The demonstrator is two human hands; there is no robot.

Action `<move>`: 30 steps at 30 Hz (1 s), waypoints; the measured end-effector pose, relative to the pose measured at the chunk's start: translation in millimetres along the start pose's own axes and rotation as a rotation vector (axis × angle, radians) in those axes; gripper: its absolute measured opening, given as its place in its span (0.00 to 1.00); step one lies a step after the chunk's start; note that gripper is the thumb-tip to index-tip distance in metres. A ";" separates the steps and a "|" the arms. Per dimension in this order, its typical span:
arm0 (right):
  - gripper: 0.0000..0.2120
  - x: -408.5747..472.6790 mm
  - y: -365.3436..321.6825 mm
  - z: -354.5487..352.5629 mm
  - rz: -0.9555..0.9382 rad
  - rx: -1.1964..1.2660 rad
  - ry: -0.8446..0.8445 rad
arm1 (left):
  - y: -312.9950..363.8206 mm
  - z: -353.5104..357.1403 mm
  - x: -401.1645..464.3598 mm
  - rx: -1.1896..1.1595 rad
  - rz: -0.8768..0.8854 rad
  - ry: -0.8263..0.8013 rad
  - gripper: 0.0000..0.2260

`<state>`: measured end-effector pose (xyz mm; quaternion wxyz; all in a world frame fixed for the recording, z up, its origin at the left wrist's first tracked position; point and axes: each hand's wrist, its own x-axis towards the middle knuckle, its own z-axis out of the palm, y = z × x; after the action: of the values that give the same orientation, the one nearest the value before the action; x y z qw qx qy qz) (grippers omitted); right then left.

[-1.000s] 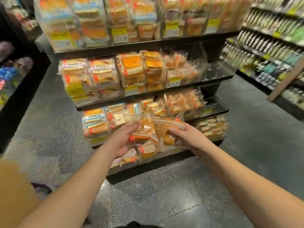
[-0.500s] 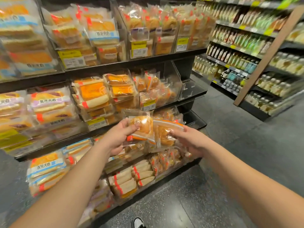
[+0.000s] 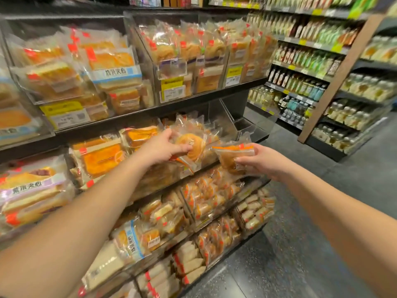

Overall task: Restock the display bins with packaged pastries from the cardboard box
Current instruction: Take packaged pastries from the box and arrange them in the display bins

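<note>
My left hand (image 3: 163, 147) grips a clear-wrapped round pastry (image 3: 192, 145) and holds it at the mouth of a clear display bin (image 3: 217, 117) on the second shelf, where several similar packs lie. My right hand (image 3: 260, 161) pinches a second wrapped pastry (image 3: 233, 154) with an orange strip, held in the air just right of the first, in front of the shelf edge. The cardboard box is out of view.
Black shelving (image 3: 193, 100) carries clear bins of packaged breads and cakes above, below and to the left. An empty clear bin (image 3: 253, 123) sits at the right end of the second shelf. Bottled drinks (image 3: 305, 91) line shelves across the grey aisle floor (image 3: 300, 244).
I have come closer to the shelves and raised both hands. The two packs, held together before, are apart: the left one has gone up to the second-shelf bin.
</note>
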<state>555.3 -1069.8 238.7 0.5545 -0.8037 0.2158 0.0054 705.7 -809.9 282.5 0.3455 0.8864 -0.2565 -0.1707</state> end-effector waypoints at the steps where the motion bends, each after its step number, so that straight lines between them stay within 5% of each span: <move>1: 0.21 6.3 -6.7 -5.4 0.000 -0.022 0.000 | 6.1 -4.3 8.8 0.034 0.028 0.016 0.33; 5: 0.18 34.6 -38.9 -21.0 -0.047 -0.285 0.063 | 26.0 -14.0 43.4 0.240 0.109 0.068 0.28; 10: 0.30 90.9 -66.8 -35.4 -0.146 -0.757 0.123 | 38.3 -14.8 86.8 0.445 0.124 0.082 0.28; 30: 0.24 275.0 -47.8 -31.5 -0.587 -1.116 -0.296 | -6.7 62.4 201.0 0.790 -0.199 -0.054 0.35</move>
<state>814.3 -1177.8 225.1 0.0558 -0.9875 -0.1267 0.0759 840.9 -953.6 208.8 -0.0466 0.9666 -0.2243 -0.1149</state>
